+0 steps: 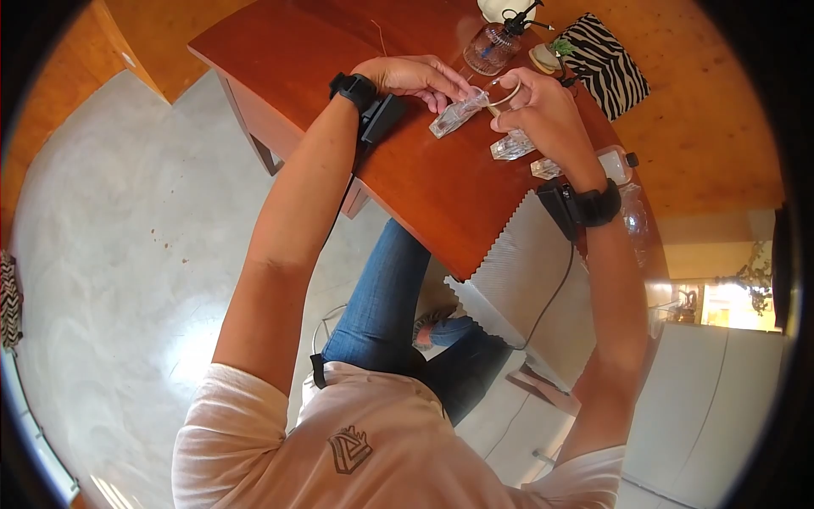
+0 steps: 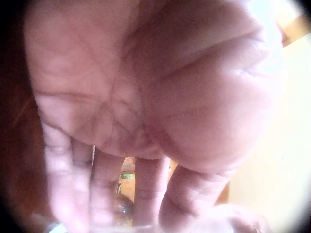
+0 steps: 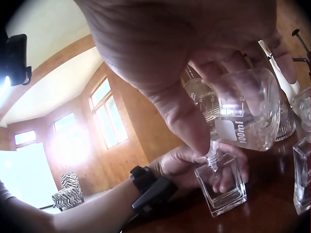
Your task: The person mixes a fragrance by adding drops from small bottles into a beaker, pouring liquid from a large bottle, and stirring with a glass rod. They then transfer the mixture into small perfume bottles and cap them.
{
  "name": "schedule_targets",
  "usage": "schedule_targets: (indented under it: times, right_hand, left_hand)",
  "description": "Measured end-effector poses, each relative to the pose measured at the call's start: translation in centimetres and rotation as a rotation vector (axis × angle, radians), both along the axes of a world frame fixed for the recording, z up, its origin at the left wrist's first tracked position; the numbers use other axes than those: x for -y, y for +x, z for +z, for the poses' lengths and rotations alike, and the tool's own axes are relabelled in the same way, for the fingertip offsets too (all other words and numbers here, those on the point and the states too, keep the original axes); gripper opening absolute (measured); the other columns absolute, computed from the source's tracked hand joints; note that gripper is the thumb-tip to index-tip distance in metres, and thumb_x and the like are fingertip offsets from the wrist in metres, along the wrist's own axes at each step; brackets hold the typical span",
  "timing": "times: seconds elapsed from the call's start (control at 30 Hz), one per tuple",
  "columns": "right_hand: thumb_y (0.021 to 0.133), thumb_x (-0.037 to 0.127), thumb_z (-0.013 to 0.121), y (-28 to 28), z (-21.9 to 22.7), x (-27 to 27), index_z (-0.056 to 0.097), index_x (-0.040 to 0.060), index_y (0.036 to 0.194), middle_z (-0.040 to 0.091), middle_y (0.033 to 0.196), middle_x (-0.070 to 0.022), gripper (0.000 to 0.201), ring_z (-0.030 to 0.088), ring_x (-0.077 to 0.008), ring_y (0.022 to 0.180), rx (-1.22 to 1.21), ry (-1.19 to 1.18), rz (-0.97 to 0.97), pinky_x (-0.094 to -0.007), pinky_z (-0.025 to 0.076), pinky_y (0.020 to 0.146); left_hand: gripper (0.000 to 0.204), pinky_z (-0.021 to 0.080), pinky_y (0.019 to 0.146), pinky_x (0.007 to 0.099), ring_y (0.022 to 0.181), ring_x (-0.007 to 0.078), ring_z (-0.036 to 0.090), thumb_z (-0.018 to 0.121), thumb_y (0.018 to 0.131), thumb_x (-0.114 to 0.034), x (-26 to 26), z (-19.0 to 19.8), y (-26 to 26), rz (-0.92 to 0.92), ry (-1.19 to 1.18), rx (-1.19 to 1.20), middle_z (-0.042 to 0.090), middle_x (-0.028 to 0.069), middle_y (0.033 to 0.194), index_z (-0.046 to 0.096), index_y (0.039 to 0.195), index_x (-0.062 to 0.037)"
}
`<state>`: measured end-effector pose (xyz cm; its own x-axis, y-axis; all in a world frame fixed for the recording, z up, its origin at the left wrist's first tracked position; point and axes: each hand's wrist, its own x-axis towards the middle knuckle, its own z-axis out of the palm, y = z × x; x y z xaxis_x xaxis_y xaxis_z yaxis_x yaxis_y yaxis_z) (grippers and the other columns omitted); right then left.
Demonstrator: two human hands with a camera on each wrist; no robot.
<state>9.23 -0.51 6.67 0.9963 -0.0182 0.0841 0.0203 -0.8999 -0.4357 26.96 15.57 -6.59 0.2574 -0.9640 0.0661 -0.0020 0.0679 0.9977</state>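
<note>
My right hand (image 1: 543, 106) grips a clear glass beaker (image 3: 248, 116) marked 100ml, tipped on its side, with its narrower end toward a small square glass bottle (image 3: 221, 187). The bottle has a threaded, uncapped neck, right below my right thumb in the right wrist view. My left hand (image 1: 415, 76) holds this bottle near its neck, with fingers behind the glass. In the left wrist view the palm (image 2: 112, 97) fills most of the picture, and the bottle is largely hidden. Beside my right hand stands another square glass bottle (image 1: 513, 146).
A ribbed glass bottle (image 1: 490, 51) with a black pump stands at the back of the wooden table (image 1: 297, 51). Near it lie a zebra-striped piece (image 1: 606, 66) and a small plant (image 1: 560, 48). A white zigzag-edged cloth (image 1: 526, 263) drapes over the near edge.
</note>
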Motion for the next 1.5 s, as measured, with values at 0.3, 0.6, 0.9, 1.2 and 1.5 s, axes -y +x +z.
schedule_targets:
  times: [0.3, 0.6, 0.9, 1.2, 1.5]
  right_hand:
    - [0.074, 0.012, 0.078, -0.5, -0.6, 1.3, 0.062, -0.0078, 0.114, 0.072, 0.086, -0.0141, 0.048, 0.070, -0.0169, 0.076, 0.045, 0.392, 0.043, -0.0299, 0.052, 0.071]
    - [0.080, 0.001, 0.075, -11.9, 2.9, 5.0, 0.052, 0.0006, 0.123, 0.067, 0.115, -0.0129, 0.049, 0.064, -0.0191, 0.110, 0.176, 0.922, -0.031, -0.0340, 0.051, 0.096]
    - [0.072, -0.003, 0.080, -24.4, -7.7, 14.6, 0.051, 0.0056, 0.117, 0.060, 0.118, -0.0090, 0.054, 0.059, -0.0194, 0.117, 0.205, 0.885, -0.315, -0.0355, 0.049, 0.101]
    - [0.076, 0.002, 0.077, -27.5, -7.5, 13.4, 0.053, 0.0027, 0.135, 0.061, 0.134, -0.0133, 0.065, 0.057, -0.0204, 0.124, 0.507, 0.476, -0.347, -0.0342, 0.045, 0.105]
    - [0.091, 0.002, 0.061, -14.7, 0.1, -1.0, 0.067, 0.0064, 0.121, 0.066, 0.082, -0.0148, 0.031, 0.065, -0.0242, 0.067, 0.592, 0.321, 0.074, -0.0332, 0.052, 0.065]
  left_hand:
    - [0.036, 0.054, 0.076, 0.0220, 0.085, 0.0077, 0.062, 0.065, 0.100, -0.021, -0.2, 0.2, -0.1, 0.004, 0.034, 0.038, 0.072, 0.0049, 0.108, 0.068, 0.130, -0.0021]
    - [0.040, 0.052, 0.075, 0.0203, 0.086, 0.0063, 0.062, 0.067, 0.099, -0.028, -0.6, 0.9, -0.4, -0.037, -0.006, 0.099, 0.070, 0.0000, 0.109, 0.068, 0.130, -0.0032]
    - [0.047, 0.045, 0.071, 0.0206, 0.088, 0.0054, 0.058, 0.066, 0.097, -0.033, -0.9, 1.5, -0.3, 0.071, 0.008, 0.106, 0.069, 0.0002, 0.116, 0.064, 0.134, -0.0053]
    - [0.048, 0.046, 0.078, 0.0221, 0.099, 0.0084, 0.063, 0.066, 0.097, -0.032, 0.0, 1.9, -1.7, 0.118, 0.029, 0.095, 0.071, 0.0047, 0.119, 0.061, 0.138, -0.0071]
    - [0.041, 0.048, 0.082, 0.0236, 0.100, 0.0098, 0.063, 0.067, 0.098, -0.023, -0.9, 2.0, -1.6, 0.105, -0.005, 0.054, 0.071, 0.0046, 0.119, 0.064, 0.133, -0.0020]
